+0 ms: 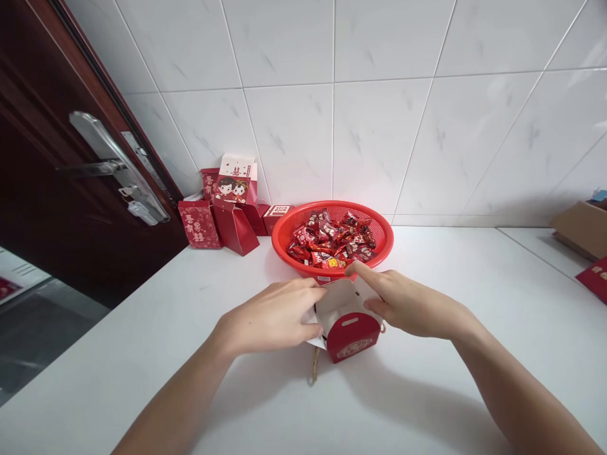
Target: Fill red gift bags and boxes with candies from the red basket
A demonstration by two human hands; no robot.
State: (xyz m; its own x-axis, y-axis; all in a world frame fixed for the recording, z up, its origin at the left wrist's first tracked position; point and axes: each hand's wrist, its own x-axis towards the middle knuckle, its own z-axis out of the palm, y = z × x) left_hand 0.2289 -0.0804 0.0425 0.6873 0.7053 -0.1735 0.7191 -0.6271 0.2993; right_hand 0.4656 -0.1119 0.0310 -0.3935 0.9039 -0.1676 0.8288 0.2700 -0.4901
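A small red gift box (353, 341) with a white inside stands on the white table, its top unfolded. My left hand (275, 316) grips the box's left side, thumb near the front and fingers at the back. On the other side my right hand (403, 300) has its thumb at the box's right flap and its index finger stretched toward the back. A twine cord (315, 365) hangs from the box's lower left. Right behind the box sits a red plastic basket (386, 243) holding many wrapped candies (327, 237). Parts of the box are hidden by my fingers.
Several red gift boxes (239, 227) stand grouped at the back left by the tiled wall (289, 139). A dark door (42, 158) with a metal handle (95, 167) is at the left. A brown cardboard box (581, 227) and a red item (595, 281) lie at the right edge.
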